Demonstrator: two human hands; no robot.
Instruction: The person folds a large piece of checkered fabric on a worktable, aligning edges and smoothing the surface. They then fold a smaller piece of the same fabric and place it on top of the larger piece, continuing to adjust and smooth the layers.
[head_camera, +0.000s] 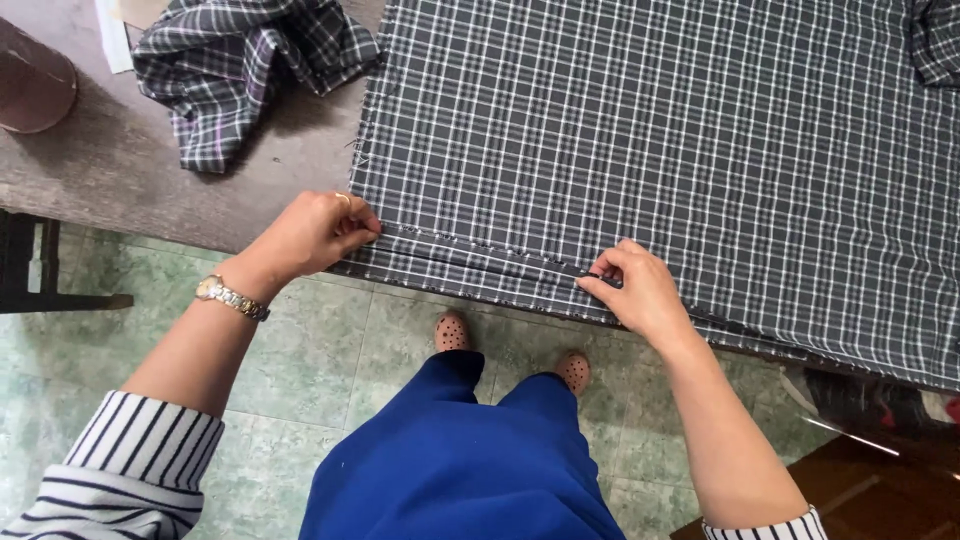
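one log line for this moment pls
left hand: pinching near edge of dark plaid fabric sheet | right hand: pinching same edge | fabric flat on table

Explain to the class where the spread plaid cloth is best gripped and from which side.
Grip the plaid cloth along its near edge at the table front, coming from the standing side. That edge is layered and overhangs slightly, so fingers can likely pinch it, as the left hand and right hand do.

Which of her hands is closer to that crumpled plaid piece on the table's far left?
Left. The left hand pinches the spread plaid fabric at its near corner, just below the crumpled plaid piece. The right hand grips the same folded edge much farther right.
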